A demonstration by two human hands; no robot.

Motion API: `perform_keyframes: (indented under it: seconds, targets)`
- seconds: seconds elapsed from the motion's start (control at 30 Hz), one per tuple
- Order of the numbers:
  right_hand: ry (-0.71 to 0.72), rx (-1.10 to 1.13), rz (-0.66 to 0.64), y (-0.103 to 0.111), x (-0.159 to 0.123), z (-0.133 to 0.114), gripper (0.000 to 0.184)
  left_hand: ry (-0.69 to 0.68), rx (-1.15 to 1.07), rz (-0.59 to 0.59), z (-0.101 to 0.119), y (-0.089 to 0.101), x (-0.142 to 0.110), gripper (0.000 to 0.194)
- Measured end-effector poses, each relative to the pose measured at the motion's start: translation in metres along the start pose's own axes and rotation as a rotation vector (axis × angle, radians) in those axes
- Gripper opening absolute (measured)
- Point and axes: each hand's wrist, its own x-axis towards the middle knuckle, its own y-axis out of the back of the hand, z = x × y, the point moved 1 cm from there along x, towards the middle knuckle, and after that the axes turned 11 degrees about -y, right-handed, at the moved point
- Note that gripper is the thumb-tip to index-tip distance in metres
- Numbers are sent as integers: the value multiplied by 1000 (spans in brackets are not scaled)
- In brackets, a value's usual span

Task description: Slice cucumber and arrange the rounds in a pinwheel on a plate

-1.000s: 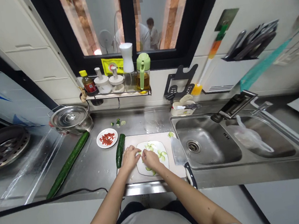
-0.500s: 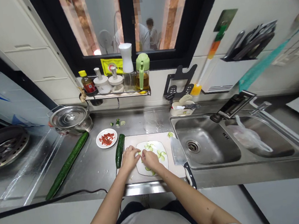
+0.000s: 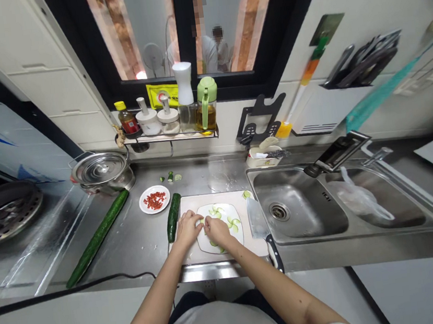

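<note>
Both hands meet over the left side of a white square plate (image 3: 230, 244), which lies on a pale cutting board (image 3: 190, 203). My left hand (image 3: 188, 227) rests at the plate's left rim, its thumb and fingertips bent toward the right hand. Closed in a pinch, my right hand (image 3: 216, 231) is right beside it; whatever is between its fingertips is hidden. Thin cucumber slices (image 3: 234, 225) are fanned in curved clusters on the plate. A cut cucumber (image 3: 174, 217) lies just left of my left hand. To the right, a cleaver (image 3: 258, 220) lies on the board.
A small white plate of red pieces (image 3: 154, 199), a long whole cucumber (image 3: 99, 237) and a lidded steel pot (image 3: 103, 170) are on the left. Cucumber ends (image 3: 170, 177) lie behind. The sink (image 3: 304, 204) is at the right; a black cable (image 3: 127, 274) crosses the front edge.
Almost nothing differs. Both hands stay at the left part of the plate with only slight finger motion, and the view shifts a little.
</note>
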Motion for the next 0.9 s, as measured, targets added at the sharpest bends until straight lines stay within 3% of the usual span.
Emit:
perform_keyframes:
  seconds: [0.23, 0.33, 0.47, 0.6, 0.73, 0.9]
  targets:
    - [-2, 21, 10, 4, -4, -2, 20, 0, -22, 16, 1, 1, -1, 24]
    - [-17, 137, 66, 13, -4, 4, 19, 9, -101, 96, -2, 4, -2, 25]
    - [-54, 435, 213, 39, -6, 29, 22, 95, -181, 325, -14, 15, -14, 25]
    - [-53, 749, 499, 74, -20, 73, 28, 164, -179, 443, -30, 33, -42, 28]
    - [-132, 932, 657, 93, -42, 118, 32, 202, -95, 415, -43, 46, -73, 29]
    - [-207, 917, 681, 77, -59, 148, 34, 217, -37, 279, -47, 44, -89, 30]
